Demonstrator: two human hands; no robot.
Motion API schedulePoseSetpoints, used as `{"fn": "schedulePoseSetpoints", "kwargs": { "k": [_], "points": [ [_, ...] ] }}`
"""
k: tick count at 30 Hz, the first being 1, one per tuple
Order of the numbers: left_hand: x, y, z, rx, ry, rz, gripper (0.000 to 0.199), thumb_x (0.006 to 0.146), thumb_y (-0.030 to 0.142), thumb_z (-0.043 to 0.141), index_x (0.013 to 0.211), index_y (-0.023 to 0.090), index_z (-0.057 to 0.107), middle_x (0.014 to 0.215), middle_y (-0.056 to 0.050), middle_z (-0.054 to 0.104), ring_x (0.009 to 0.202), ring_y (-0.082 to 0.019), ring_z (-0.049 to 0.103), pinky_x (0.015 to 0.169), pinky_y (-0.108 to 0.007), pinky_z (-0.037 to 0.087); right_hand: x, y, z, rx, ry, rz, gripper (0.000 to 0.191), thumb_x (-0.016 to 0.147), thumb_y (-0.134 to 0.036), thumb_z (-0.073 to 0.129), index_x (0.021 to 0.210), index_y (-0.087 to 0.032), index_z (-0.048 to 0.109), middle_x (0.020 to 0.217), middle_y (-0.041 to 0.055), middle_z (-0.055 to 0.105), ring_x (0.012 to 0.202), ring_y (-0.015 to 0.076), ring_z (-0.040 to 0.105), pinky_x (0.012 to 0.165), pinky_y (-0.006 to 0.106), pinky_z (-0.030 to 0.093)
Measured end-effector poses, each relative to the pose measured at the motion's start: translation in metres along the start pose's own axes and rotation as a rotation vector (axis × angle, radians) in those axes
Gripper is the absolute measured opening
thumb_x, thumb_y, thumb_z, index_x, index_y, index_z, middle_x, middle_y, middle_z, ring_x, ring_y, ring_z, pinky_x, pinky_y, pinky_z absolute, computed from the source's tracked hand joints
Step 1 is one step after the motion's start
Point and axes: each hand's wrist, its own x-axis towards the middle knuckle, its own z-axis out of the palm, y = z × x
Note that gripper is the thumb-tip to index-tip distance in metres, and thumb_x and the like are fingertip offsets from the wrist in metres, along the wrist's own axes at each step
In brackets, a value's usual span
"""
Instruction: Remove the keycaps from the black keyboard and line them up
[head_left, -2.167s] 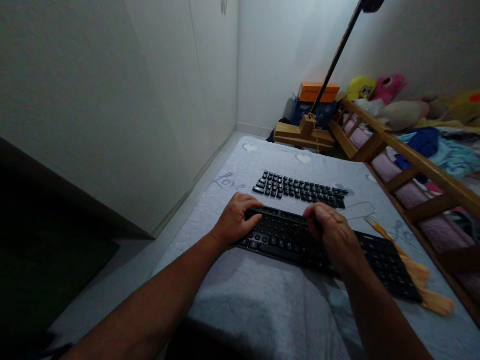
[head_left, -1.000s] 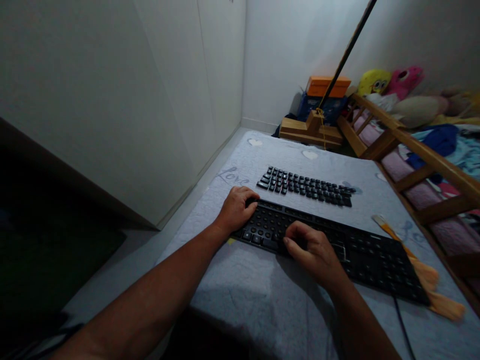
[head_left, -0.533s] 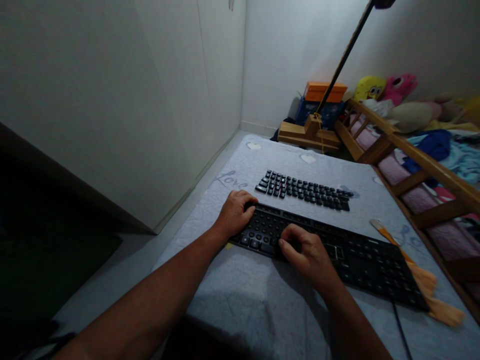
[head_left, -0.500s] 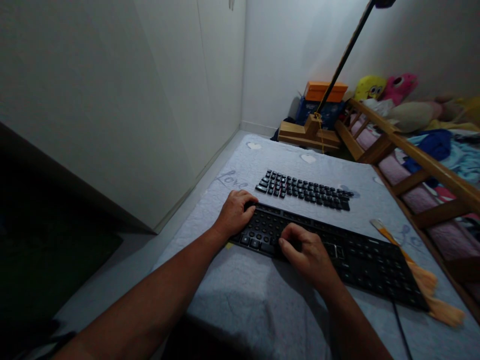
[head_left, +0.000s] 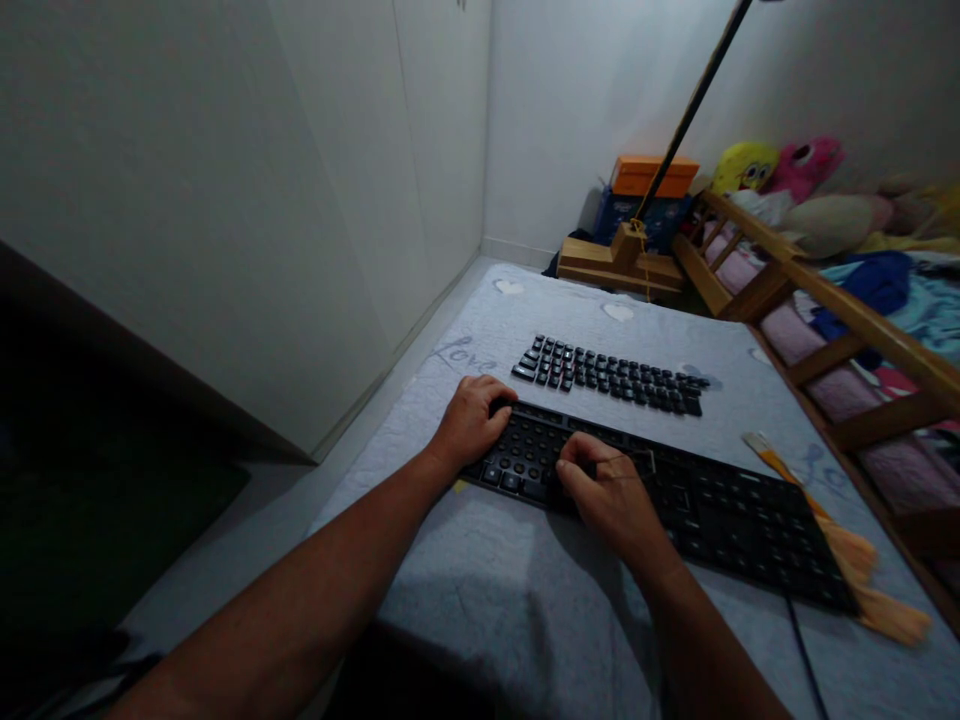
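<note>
Prying at key spots seems in hand: left hand [head_left: 469,424] braces the keyboard [head_left: 750,520] at four o'clock, right hand [head_left: 613,498] pinches an apparent wire tool [head_left: 654,463], keycaps [head_left: 604,383] lie toward twelve, and steady holding is called for.

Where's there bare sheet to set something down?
Free: sheet beyond the loose keys; between the forearms, near side of the keyboard. Crowded: the narrow strip between keys and keyboard; the keyboard's right end, with brush, orange cloth and cable around it.
</note>
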Motion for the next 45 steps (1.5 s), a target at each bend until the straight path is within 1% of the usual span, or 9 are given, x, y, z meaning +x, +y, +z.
{"fn": "schedulePoseSetpoints", "kwargs": {
  "k": [6, 9, 12, 15, 19, 23, 36, 41, 45],
  "points": [
    [0.0, -0.001, 0.0, 0.003, -0.01, -0.005, 0.018, 0.079, 0.01, 0.058, 0.09, 0.02, 0.069, 0.097, -0.004, 0.068, 0.1, -0.022, 0.056, 0.096, -0.041, 0.043, -0.001, 0.005, -0.004, -0.036, -0.031, -0.08, 0.013, 0.079, -0.023, 0.052, 0.066, -0.021, 0.051, 0.062, -0.0025, 0.054, 0.061, 0.0141, 0.052, 0.059, 0.024, 0.037],
    [0.0, -0.003, 0.001, 0.004, -0.007, 0.003, 0.018, 0.079, 0.011, 0.058, 0.09, 0.02, 0.069, 0.097, -0.004, 0.068, 0.1, -0.022, 0.056, 0.096, -0.041, 0.043, -0.002, 0.008, -0.007, -0.036, -0.064, -0.053, 0.007, 0.076, -0.026, 0.06, 0.073, -0.02, 0.056, 0.069, -0.0018, 0.059, 0.065, 0.0147, 0.055, 0.061, 0.025, 0.04],
    [0.0, -0.003, 0.001, 0.002, -0.004, 0.014, 0.018, 0.078, 0.011, 0.059, 0.09, 0.02, 0.069, 0.098, -0.004, 0.068, 0.1, -0.022, 0.056, 0.096, -0.041, 0.043, -0.004, 0.012, -0.01, -0.041, -0.087, -0.02, 0.011, 0.074, -0.027, 0.065, 0.081, -0.021, 0.059, 0.072, -0.0015, 0.061, 0.065, 0.0152, 0.056, 0.061, 0.025, 0.042],
    [0.0, -0.003, 0.0, -0.002, -0.009, 0.013, 0.018, 0.079, 0.011, 0.058, 0.09, 0.02, 0.068, 0.098, -0.004, 0.068, 0.1, -0.022, 0.056, 0.096, -0.041, 0.043, -0.005, 0.014, -0.01, -0.067, -0.057, -0.059, 0.011, 0.073, -0.025, 0.067, 0.082, -0.021, 0.062, 0.074, -0.0005, 0.062, 0.068, 0.0162, 0.057, 0.063, 0.027, 0.043],
    [0.0, -0.002, 0.0, 0.0, -0.012, 0.013, 0.017, 0.078, 0.011, 0.059, 0.09, 0.019, 0.068, 0.097, -0.004, 0.068, 0.099, -0.022, 0.057, 0.096, -0.041, 0.043, -0.005, 0.017, -0.009, -0.116, -0.011, -0.162, 0.01, 0.072, -0.019, 0.067, 0.081, -0.02, 0.064, 0.083, 0.0025, 0.063, 0.079, 0.0188, 0.059, 0.072, 0.03, 0.046],
    [0.0, -0.004, 0.001, 0.009, -0.007, 0.023, 0.016, 0.079, 0.011, 0.059, 0.09, 0.019, 0.069, 0.097, -0.004, 0.068, 0.1, -0.022, 0.056, 0.095, -0.04, 0.043, -0.005, 0.021, -0.007, -0.163, -0.025, -0.211, 0.008, 0.075, -0.017, 0.068, 0.082, -0.02, 0.066, 0.086, 0.0044, 0.062, 0.086, 0.0209, 0.059, 0.077, 0.034, 0.046],
    [0.0, -0.002, 0.001, 0.012, -0.009, 0.015, 0.017, 0.079, 0.012, 0.058, 0.089, 0.019, 0.069, 0.098, -0.004, 0.068, 0.1, -0.022, 0.057, 0.097, -0.04, 0.043, -0.003, 0.03, 0.001, -0.222, 0.075, -0.317, 0.003, 0.077, -0.017, 0.068, 0.077, -0.02, 0.067, 0.082, 0.0056, 0.067, 0.085, 0.023, 0.06, 0.077, 0.036, 0.047],
    [0.0, -0.001, 0.0, 0.014, -0.004, 0.009, 0.017, 0.079, 0.011, 0.058, 0.089, 0.019, 0.069, 0.097, -0.004, 0.068, 0.099, -0.022, 0.057, 0.096, -0.04, 0.043, 0.0, 0.027, -0.001, -0.203, 0.056, -0.306, 0.001, 0.077, -0.018, 0.067, 0.077, -0.019, 0.067, 0.081, 0.0052, 0.067, 0.083, 0.0221, 0.061, 0.08, 0.036, 0.046],
    [0.0, -0.002, 0.0, 0.021, -0.007, 0.012, 0.017, 0.079, 0.011, 0.058, 0.09, 0.019, 0.069, 0.097, -0.004, 0.068, 0.099, -0.022, 0.056, 0.096, -0.04, 0.043, 0.005, 0.023, -0.004, -0.151, 0.025, -0.22, 0.004, 0.076, -0.022, 0.067, 0.078, -0.019, 0.067, 0.083, 0.0063, 0.068, 0.085, 0.023, 0.062, 0.08, 0.036, 0.046]
  ]
}}
